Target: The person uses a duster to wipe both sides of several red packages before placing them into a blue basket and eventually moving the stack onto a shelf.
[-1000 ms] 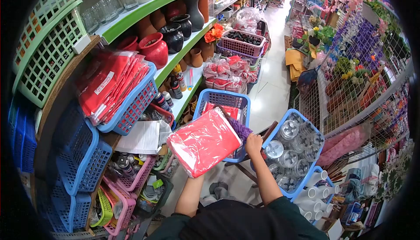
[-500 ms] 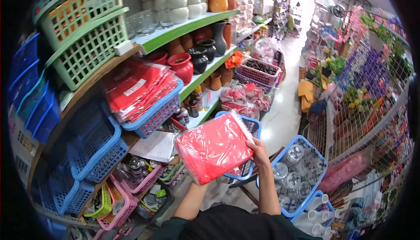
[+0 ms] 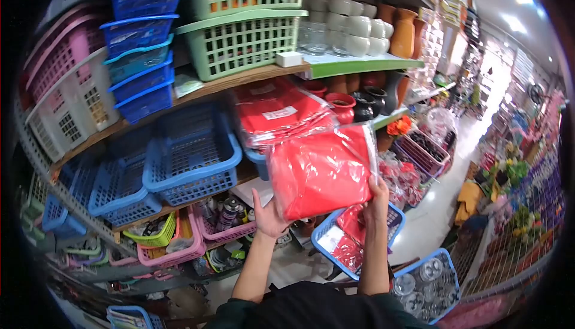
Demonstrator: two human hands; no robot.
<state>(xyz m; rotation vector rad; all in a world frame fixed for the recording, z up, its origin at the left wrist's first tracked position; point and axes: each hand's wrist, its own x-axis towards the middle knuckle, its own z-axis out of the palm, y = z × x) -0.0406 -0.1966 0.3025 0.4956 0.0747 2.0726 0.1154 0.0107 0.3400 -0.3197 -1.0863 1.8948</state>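
A clear plastic packet of folded red fabric [image 3: 323, 173] is held up in front of me. My right hand [image 3: 377, 200] grips its right edge, thumb on the front. At the lower left corner, my left hand [image 3: 272, 216] is open with the thumb raised away from the packet; its other fingers are partly behind the plastic. Just beyond, a stack of similar red packets [image 3: 281, 110] with a white label lies in a blue basket on the shelf. Below the held packet, a blue basket [image 3: 326, 248] contains more red packets.
Empty-looking blue baskets [image 3: 191, 167] line the shelf at left, under green baskets [image 3: 245, 47]. White pots [image 3: 359, 35] and vases stand on the upper shelf. A blue crate of glass jars [image 3: 428, 287] is at lower right, beside the aisle floor [image 3: 440, 209].
My view has turned left, bringing more baskets into sight. The packet has moved towards the shelf stack, and my left hand now shows at its lower left corner with the thumb out.
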